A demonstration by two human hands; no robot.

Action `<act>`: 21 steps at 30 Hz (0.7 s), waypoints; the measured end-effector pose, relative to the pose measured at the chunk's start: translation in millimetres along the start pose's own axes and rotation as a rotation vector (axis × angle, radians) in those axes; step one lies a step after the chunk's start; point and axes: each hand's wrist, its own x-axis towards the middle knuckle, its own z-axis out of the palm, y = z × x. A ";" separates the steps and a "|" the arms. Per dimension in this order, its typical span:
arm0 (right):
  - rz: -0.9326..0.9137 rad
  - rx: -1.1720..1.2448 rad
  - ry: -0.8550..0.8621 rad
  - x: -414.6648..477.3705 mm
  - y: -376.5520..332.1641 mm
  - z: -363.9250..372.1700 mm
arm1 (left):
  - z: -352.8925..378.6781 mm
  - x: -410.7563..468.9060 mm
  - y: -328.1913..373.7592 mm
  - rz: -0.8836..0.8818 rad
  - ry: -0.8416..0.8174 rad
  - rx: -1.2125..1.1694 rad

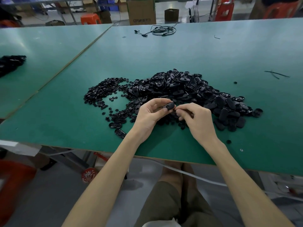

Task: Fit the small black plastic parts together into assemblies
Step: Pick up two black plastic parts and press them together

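Left hand [150, 114] pinching one oval shell [168, 106]; right hand [196, 118] fingers pressed at its end. Big pile [188, 90] mid-frame unassembled; I judge most work left.

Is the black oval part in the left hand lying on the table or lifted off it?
Lifted. The left hand pinches the oval part above the table, with the right hand at its end.

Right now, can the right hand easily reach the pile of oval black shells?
Probably yes. The right hand hovers just beside the pile of oval shells, with nothing between them. Its fingers look pinched, maybe on a small part, so it may need freeing first.
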 end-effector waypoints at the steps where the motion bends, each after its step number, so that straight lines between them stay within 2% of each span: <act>1: 0.008 0.004 0.005 0.1 -0.2 -0.1 | 0.3 0.2 -1.0 0.004 0.007 0.023; 10: 0.109 0.117 0.098 0.2 -2.3 -5.4 | 1.0 1.0 -3.2 0.021 0.020 0.220; 16: 0.121 0.158 0.134 -0.8 -2.9 -4.1 | 1.2 1.0 -2.7 0.004 0.042 0.251; 21: 0.129 0.173 0.087 0.3 -2.0 -4.8 | 1.0 1.2 -2.7 -0.001 0.061 0.232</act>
